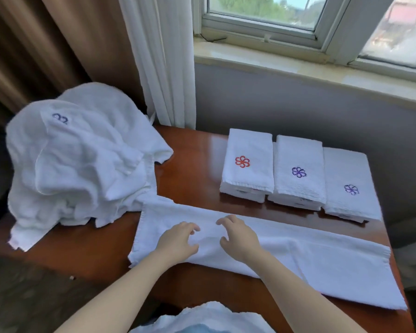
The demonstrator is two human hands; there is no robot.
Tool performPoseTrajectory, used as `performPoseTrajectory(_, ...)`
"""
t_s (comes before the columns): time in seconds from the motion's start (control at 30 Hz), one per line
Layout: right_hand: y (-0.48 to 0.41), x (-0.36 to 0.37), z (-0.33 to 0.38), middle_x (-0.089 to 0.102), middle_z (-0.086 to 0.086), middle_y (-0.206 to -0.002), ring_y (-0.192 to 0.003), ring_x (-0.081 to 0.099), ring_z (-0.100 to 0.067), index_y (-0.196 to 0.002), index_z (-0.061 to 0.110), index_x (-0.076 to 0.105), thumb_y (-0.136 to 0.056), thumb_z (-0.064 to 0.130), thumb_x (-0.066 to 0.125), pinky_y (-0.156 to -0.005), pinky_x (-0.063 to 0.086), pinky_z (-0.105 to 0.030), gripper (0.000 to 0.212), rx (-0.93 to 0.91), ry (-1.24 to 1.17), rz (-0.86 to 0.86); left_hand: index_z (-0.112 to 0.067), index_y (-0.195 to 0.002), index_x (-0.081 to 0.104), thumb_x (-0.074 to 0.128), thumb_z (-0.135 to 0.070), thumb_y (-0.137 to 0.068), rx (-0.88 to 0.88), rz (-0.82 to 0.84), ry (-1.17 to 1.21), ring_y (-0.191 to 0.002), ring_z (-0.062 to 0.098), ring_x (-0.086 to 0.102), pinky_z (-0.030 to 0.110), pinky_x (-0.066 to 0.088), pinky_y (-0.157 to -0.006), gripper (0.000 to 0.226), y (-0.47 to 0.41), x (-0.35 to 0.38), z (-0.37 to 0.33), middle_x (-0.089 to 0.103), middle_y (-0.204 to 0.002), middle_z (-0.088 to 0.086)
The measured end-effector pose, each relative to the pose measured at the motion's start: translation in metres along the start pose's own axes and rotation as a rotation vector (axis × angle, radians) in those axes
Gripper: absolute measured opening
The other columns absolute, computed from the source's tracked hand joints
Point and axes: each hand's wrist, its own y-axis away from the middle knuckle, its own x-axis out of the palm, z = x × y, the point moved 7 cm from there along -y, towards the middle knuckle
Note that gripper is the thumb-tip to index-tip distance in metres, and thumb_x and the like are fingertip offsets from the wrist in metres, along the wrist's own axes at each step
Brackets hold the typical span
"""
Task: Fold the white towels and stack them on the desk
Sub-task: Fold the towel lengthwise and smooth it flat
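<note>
Left hand (178, 241) and right hand (238, 236) rest side by side, fingers relaxed, gripping nothing, on a long towel (322, 267) across the near desk (190, 164).

The long towel (298, 260) lies along the near edge of the surface (192, 159), from left of centre to the right corner. My left hand (178, 239) and right hand (238, 236) rest on it side by side, left of its middle. The heap of loose towels (77, 164) sits on the surface's left end, touching the long towel's far left corner. Behind the long towel, at the far right, the left stack (247, 164), middle stack (298, 174) and right stack (348, 186) stand in a row, touching. The curtain (159, 56) hangs behind the heap, and the window sill (298, 66) runs behind the stacks.
</note>
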Motion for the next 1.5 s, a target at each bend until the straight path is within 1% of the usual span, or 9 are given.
performPoseTrajectory(0.2, -0.016, 0.030, 0.040, 0.046, 0.008, -0.143, -0.129, 0.044, -0.015, -0.138, 0.028, 0.046, -0.092, 0.025, 0.054, -0.093, 0.045, -0.031, 0.047, -0.078, -0.014, 0.070, -0.039, -0.131, 0.052, 0.063, -0.047, -0.083, -0.042, 0.031, 0.022, -0.114, 0.004, 0.054, 0.025, 0.047, -0.095, 0.050, 0.021, 0.002, 0.047, 0.055, -0.128, -0.016)
performPoseTrajectory(0.43, -0.032, 0.051, 0.058, 0.059, 0.010, -0.124, -0.117, 0.050, -0.014, -0.126, 0.029, 0.060, -0.087, 0.024, 0.058, -0.087, 0.045, -0.028, 0.039, -0.213, -0.023, 0.024, -0.041, -0.123, 0.057, 0.065, -0.041, -0.084, -0.055, 0.029, 0.185, -0.106, -0.007, 0.053, 0.016, 0.043, -0.089, 0.039, 0.021, 0.000, 0.076, 0.054, -0.113, -0.028)
performPoseTrajectory(0.6, -0.035, 0.056, 0.078, 0.066, 0.008, -0.113, -0.105, 0.057, -0.016, -0.116, 0.026, 0.070, -0.079, 0.026, 0.067, -0.085, 0.045, -0.028, 0.038, -0.443, 0.005, -0.026, -0.048, -0.106, 0.061, 0.061, -0.036, -0.086, -0.073, -0.004, 0.354, -0.101, -0.013, 0.055, 0.012, 0.045, -0.082, 0.024, 0.020, -0.002, 0.099, 0.061, -0.103, -0.032)
performPoseTrajectory(0.83, -0.048, 0.067, 0.091, 0.065, 0.008, -0.098, -0.092, 0.056, -0.015, -0.102, 0.027, 0.075, -0.078, 0.029, 0.075, -0.074, 0.049, -0.032, 0.024, -0.586, -0.013, -0.047, -0.043, -0.087, 0.066, 0.051, -0.029, -0.075, -0.008, -0.097, 0.413, -0.086, -0.002, 0.063, 0.019, 0.047, -0.073, 0.024, 0.006, -0.001, 0.111, 0.069, -0.092, -0.024)
performPoseTrajectory(1.03, -0.060, 0.075, 0.089, 0.058, 0.015, -0.085, -0.089, 0.049, -0.007, -0.087, 0.032, 0.070, -0.082, 0.037, 0.071, -0.072, 0.047, -0.029, 0.008, -0.574, 0.025, 0.015, -0.034, -0.078, 0.066, 0.049, -0.019, -0.070, 0.104, -0.225, 0.427, -0.079, 0.010, 0.064, 0.036, 0.057, -0.075, 0.024, 0.010, -0.004, 0.111, 0.069, -0.084, -0.015)
performPoseTrajectory(1.23, -0.061, 0.075, 0.086, 0.058, 0.013, -0.081, -0.076, 0.054, -0.009, -0.083, 0.028, 0.056, -0.093, 0.032, 0.060, -0.067, 0.044, -0.025, 0.011, -0.514, 0.059, -0.067, -0.043, -0.093, 0.067, 0.062, -0.030, -0.073, 0.212, -0.296, 0.400, -0.091, 0.005, 0.065, 0.025, 0.052, -0.079, 0.024, 0.035, -0.004, 0.114, 0.068, -0.097, -0.018)
performPoseTrajectory(1.33, -0.054, 0.069, 0.084, 0.054, 0.013, -0.073, -0.064, 0.049, -0.005, -0.079, 0.028, 0.053, -0.094, 0.028, 0.060, -0.055, 0.036, -0.014, 0.017, -0.472, -0.057, -0.175, -0.061, -0.113, 0.053, 0.071, -0.040, -0.066, 0.164, -0.259, 0.286, -0.093, 0.004, 0.067, 0.024, 0.055, -0.079, 0.054, 0.057, -0.002, 0.125, 0.060, -0.111, -0.028)
performPoseTrajectory(1.4, -0.047, 0.070, 0.084, 0.053, 0.014, -0.071, -0.059, 0.046, -0.003, -0.079, 0.029, 0.054, -0.094, 0.028, 0.061, -0.054, 0.033, -0.019, 0.017, -0.438, -0.106, -0.202, -0.064, -0.122, 0.044, 0.074, -0.036, -0.065, 0.137, -0.232, 0.207, -0.098, -0.005, 0.062, 0.017, 0.050, -0.080, 0.071, 0.072, 0.002, 0.131, 0.057, -0.116, -0.031)
performPoseTrajectory(1.5, -0.039, 0.071, 0.085, 0.058, 0.012, -0.075, -0.058, 0.047, -0.004, -0.084, 0.030, 0.055, -0.094, 0.029, 0.060, -0.053, 0.034, -0.020, 0.011, -0.415, -0.170, -0.214, -0.059, -0.131, 0.039, 0.069, -0.020, -0.073, 0.131, -0.276, 0.144, -0.096, -0.001, 0.061, 0.018, 0.050, -0.076, 0.076, 0.082, 0.003, 0.137, 0.052, -0.117, -0.026)
